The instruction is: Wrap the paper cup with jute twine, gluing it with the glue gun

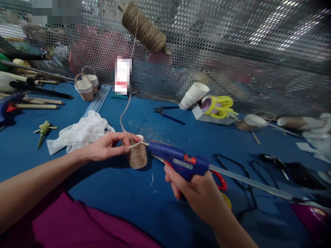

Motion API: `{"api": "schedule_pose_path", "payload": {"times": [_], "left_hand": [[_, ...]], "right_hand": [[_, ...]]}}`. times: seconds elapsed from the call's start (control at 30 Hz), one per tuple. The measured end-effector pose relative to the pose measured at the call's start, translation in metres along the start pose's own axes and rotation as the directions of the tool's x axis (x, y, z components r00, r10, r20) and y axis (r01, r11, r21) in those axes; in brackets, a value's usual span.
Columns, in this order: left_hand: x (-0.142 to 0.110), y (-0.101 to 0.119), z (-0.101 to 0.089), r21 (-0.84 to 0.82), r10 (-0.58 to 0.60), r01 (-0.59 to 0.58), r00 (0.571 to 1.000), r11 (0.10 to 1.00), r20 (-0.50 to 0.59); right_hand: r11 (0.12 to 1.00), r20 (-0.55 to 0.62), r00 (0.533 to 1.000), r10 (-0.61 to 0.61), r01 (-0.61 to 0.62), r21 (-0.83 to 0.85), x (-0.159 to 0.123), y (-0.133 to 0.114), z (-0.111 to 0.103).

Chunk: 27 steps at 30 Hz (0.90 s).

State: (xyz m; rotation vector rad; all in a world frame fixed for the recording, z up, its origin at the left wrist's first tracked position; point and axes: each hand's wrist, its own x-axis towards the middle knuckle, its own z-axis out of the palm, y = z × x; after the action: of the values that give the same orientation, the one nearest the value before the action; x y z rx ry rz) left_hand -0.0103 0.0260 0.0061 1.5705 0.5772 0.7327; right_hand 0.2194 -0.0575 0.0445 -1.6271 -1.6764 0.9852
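Observation:
My right hand is wrapped round the handle of a blue hot glue gun, with a long glue stick sticking out of its back. The nozzle meets the rim of a small paper cup wound with brown twine. At that cup's rim, my left hand pinches the cup and the twine strand with thumb and fingers. From there the twine runs up to a spool mounted on the mesh. Red-handled scissors lie partly hidden beneath the glue gun.
White lace lies left of the cup, near two small handled baskets. Behind are pliers, stacked paper cups and a box with a yellow-looped item. A black cord curls at right. A metal mesh stands at the back.

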Motion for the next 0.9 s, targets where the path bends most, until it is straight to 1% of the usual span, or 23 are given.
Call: {"api": "schedule_pose_path", "payload": {"times": [0.13,0.23,0.4,0.57,0.73,0.83,0.9], "left_hand": [[0.0,0.0,0.0,-0.01,-0.006,0.006,1.0,1.0,0.001],[0.0,0.0,0.0,-0.021,-0.005,0.006,1.0,1.0,0.009],[-0.001,0.0,0.0,-0.023,-0.001,0.001,1.0,1.0,0.011],[0.0,-0.001,0.0,-0.014,0.005,-0.005,1.0,1.0,0.01],[0.0,0.0,0.0,-0.018,-0.002,0.002,1.0,1.0,0.01],[0.0,0.0,0.0,-0.028,-0.002,0.002,1.0,1.0,0.007],[0.0,0.0,0.0,-0.027,-0.004,0.004,1.0,1.0,0.001]], "right_hand": [[0.999,0.045,0.999,0.006,-0.007,0.031,0.0,0.002,0.002],[0.999,0.023,0.999,0.033,-0.033,0.036,-0.002,-0.001,0.003],[0.999,0.021,0.999,0.044,-0.044,0.024,-0.007,-0.004,0.007],[1.0,0.002,1.0,0.023,-0.023,-0.001,-0.007,0.001,0.009],[0.999,0.059,0.998,-0.024,0.026,-0.036,-0.004,0.009,0.007],[0.999,0.032,0.999,-0.032,0.033,-0.034,-0.002,0.009,0.005],[0.997,0.031,0.998,-0.061,0.063,-0.042,0.001,0.009,0.003]]}}
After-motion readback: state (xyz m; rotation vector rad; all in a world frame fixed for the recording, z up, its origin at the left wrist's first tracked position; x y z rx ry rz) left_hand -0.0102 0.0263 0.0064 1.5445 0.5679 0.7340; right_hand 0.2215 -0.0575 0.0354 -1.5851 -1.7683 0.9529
